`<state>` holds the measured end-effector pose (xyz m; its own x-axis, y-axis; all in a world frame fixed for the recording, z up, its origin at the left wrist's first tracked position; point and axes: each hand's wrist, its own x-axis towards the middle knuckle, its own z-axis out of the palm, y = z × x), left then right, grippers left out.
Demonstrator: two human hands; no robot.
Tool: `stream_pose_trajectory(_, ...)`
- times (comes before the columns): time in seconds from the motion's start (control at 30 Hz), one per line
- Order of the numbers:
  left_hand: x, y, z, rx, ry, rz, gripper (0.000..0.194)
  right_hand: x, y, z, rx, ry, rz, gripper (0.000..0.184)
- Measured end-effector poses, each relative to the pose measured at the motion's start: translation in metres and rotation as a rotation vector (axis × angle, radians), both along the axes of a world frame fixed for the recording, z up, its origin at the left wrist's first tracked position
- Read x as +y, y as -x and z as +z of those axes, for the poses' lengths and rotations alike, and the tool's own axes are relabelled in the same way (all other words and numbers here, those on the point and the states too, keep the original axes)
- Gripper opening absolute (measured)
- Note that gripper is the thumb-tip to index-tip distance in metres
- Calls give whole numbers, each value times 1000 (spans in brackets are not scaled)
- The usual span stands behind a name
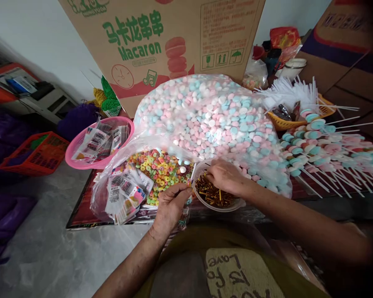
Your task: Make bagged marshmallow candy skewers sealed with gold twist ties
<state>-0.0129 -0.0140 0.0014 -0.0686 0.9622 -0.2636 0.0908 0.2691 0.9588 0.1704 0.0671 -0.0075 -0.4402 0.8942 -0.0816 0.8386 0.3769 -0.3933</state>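
My left hand (173,201) pinches the neck of a bagged candy skewer (183,218). Its white stick (193,171) points up past my fingertips, and the wrapped candy hangs below, partly hidden by the hand. Over a clear round tub (205,203) of gold twist ties (216,193), my right hand (224,176) has its fingers pressed together near the far rim. What those fingertips hold, if anything, is too small to tell. Left of the tub, colourful ring candies (163,169) lie on clear plastic, beside a pile of printed packets (127,192).
Behind the tub swells a big clear bag of pastel candies (211,120), backed by a macaron carton (143,49). Finished-looking candy skewers (326,149) lie at right, below a yellow basket (286,122) of white sticks. A pink basket (130,128) holds more packets at left.
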Motion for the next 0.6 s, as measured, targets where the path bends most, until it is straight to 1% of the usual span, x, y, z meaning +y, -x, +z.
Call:
stream_pose_trajectory(0.07,0,-1,1,-199,33,135,15,3,0,-8,53,-1,-25,20)
stream_pose_trajectory(0.1,0,-2,1,-274,45,176,15,4,-3,-8,93,-8,-41,19)
stream_pose_trajectory(0.2,1,-5,6,-431,111,217,16,4,-20,2,206,-45,-105,19)
stream_pose_trajectory(0.27,5,-9,10,-516,132,207,19,0,-31,13,282,-38,-136,21)
stream_pose_trajectory(0.3,8,-11,12,-555,135,184,20,-3,-35,19,339,1,-138,22)
stream_pose_trajectory(0.37,13,-15,16,-609,140,104,22,-9,-39,28,462,106,-118,25)
stream_pose_trajectory(0.4,15,-16,18,-631,147,65,22,-12,-39,30,477,126,-107,27)
stream_pose_trajectory(0.43,17,-16,19,-652,155,41,22,-14,-38,30,445,111,-98,27)
stream_pose_trajectory(0.5,18,-16,19,-690,168,37,21,-15,-33,26,290,16,-86,21)
stream_pose_trajectory(0.53,18,-15,18,-703,170,58,21,-15,-29,22,217,-19,-75,17)
stream_pose_trajectory(0.6,15,-12,16,-705,170,113,21,-12,-19,10,156,-14,-34,10)
